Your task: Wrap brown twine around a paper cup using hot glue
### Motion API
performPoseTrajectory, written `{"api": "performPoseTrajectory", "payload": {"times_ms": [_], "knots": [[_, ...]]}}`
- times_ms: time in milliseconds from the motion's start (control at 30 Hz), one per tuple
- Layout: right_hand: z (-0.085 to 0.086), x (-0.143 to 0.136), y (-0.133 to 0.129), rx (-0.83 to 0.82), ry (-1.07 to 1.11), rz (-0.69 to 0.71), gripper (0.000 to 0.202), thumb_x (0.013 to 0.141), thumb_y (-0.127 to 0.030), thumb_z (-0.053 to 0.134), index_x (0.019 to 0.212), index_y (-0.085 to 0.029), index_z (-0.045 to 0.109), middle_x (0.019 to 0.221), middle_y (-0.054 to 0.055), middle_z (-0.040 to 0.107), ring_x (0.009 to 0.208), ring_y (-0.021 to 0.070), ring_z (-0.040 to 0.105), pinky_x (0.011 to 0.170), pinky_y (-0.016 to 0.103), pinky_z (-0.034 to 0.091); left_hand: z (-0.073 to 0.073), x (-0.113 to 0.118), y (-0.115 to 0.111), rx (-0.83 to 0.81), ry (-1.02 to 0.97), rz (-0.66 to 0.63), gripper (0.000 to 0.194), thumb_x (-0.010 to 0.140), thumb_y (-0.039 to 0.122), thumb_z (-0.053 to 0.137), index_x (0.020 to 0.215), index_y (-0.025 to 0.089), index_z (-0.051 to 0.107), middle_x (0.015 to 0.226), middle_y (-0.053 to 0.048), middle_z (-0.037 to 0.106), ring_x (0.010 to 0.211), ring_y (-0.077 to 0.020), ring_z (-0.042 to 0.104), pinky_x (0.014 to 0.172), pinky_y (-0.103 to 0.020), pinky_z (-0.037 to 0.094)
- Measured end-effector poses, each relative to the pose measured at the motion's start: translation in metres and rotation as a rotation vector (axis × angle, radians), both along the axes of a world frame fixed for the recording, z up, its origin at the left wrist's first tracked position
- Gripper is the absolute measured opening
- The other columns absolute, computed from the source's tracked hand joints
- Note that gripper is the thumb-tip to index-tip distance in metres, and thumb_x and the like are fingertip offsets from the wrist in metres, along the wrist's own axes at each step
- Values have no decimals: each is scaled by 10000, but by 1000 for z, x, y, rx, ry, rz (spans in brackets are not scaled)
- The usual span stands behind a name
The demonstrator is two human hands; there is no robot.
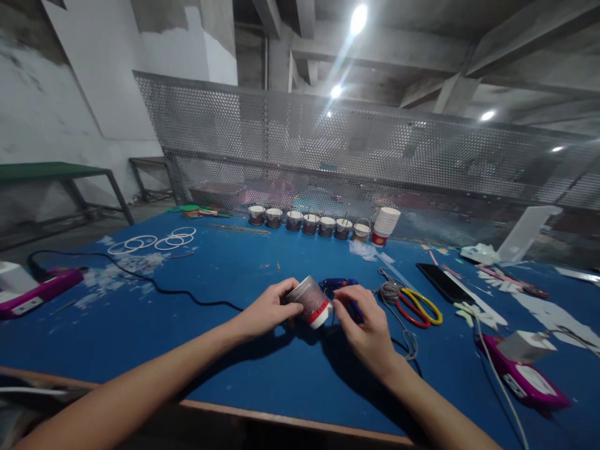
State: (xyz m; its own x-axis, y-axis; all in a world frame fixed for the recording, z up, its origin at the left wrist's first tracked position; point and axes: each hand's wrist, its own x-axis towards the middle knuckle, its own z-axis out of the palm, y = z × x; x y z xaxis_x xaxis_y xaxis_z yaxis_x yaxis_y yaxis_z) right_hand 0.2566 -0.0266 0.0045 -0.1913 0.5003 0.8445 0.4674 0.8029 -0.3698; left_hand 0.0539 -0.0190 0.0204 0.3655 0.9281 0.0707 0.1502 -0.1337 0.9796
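Cord-wound paper cup (pixel 307 299), tilted, above desk (pixel 140 344) near its front middle, between hands. Left hand (pixel 272 309) closed around its side. Right hand (pixel 362 320) half-curled beside red-and-white end; cannot tell if pinching anything. Rightward, grey cord (pixel 390 292), red-and-yellow-handled scissors (pixel 435 310). Behind, row of cups (pixel 310 225).

Forearms (pixel 154 375) angle inward to the hands (pixel 268 307), left clasping, right half-curled.

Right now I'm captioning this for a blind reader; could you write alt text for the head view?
A left hand holds a tilted, cord-wrapped cup over a blue table, the right hand close to its white end. Behind stand a row of cups and a cup stack; scissors and a phone lie to the right.
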Motion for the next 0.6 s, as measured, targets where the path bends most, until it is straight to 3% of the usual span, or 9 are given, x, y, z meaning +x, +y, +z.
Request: {"api": "performPoseTrajectory", "payload": {"times_ms": [167, 400, 600], "knots": [[-5, -8, -7, 152, -124, 58, 137, 878, -101, 541, 975, -193, 567, 842, 59, 690, 738, 191, 620, 681, 339, 437, 5, 7, -5, -14, 9, 75, 134, 689, 238, 589, 804, 180, 550, 699, 26, 561, 587, -105, 531, 524, -223, 453], [-9, -12, -2, 157, -235, -2, 49, 890, -127, 546, 910, -171, 551, 748, 40, 661, 672, 181, 577, 656, 333, 378, 11, 13, -10, -28, 49, 57, 100, 687, 222, 565, 774, 177, 547, 674, 43, 552, 517, -84, 504, 488, -211, 423], [-8, -9, -2, 150, -262, -22, 122, 898, -81, 470, 870, -176, 541, 780, 44, 668, 660, 165, 574, 663, 329, 375, 9, 10, -10, 0, 98, -7, 142, 676, 188, 518, 803, 174, 580, 689, 38, 547, 511, -83, 469, 483, -217, 386]]}}
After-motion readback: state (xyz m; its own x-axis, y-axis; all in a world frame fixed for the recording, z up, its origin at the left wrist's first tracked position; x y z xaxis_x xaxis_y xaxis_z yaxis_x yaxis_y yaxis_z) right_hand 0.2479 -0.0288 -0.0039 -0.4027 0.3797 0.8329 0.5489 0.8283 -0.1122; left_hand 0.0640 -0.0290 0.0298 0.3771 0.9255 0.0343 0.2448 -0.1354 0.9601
